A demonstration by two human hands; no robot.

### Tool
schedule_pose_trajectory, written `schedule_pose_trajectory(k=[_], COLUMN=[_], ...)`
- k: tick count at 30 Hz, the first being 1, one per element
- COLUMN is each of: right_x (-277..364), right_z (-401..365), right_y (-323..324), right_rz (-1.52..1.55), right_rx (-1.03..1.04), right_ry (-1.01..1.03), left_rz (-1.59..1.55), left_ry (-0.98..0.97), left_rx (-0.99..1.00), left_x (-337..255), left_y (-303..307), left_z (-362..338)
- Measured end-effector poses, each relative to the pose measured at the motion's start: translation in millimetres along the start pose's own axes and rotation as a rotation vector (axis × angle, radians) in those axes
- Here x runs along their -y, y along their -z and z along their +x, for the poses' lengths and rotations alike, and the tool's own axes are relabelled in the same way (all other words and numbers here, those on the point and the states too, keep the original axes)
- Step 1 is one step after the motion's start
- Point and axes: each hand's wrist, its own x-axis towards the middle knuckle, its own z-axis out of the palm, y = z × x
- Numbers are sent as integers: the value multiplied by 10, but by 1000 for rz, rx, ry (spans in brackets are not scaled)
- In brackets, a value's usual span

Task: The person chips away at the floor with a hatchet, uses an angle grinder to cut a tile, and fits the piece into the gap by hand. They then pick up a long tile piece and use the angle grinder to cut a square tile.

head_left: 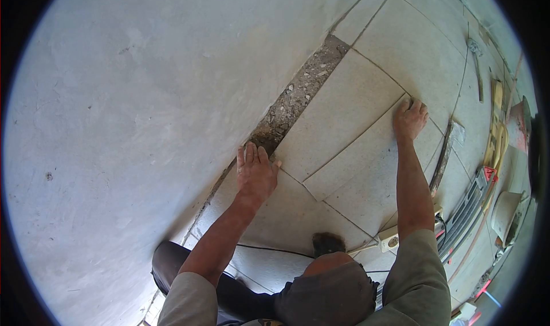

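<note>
My left hand (256,174) lies by the wall, at the near end of an open gap in the floor tiling. Its fingers are stretched out, with the thumb apart at the tile edge. Rubble and grey mortar (309,82) show in this narrow gap. A long cut tile strip (355,160) lies flat and slightly askew over the laid floor tiles (344,108). At the strip's far end, my right hand (411,121) has its fingers bent over the edge; its thumb is hidden.
A plastered wall (143,125) fills the left side. On the right are a hammer-like tool (442,160), another long-handled tool (476,68), a metal tile cutter (467,205), a power socket strip (391,242) and a white basin (507,214). A dark brush-like object (327,243) lies near my head.
</note>
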Motion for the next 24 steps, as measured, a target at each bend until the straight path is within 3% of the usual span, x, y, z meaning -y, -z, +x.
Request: schedule_pose_trajectory(k=[17,24], right_x=[57,33], right_z=[-27,-6], right_y=[49,47], right_rz=[14,-1], right_rx=[44,34], right_ry=[-50,-41], left_rz=[-13,-41], left_ry=[-16,32], left_rx=[17,-162], left_x=[-158,-232], left_y=[-98,-160], left_z=[243,-47])
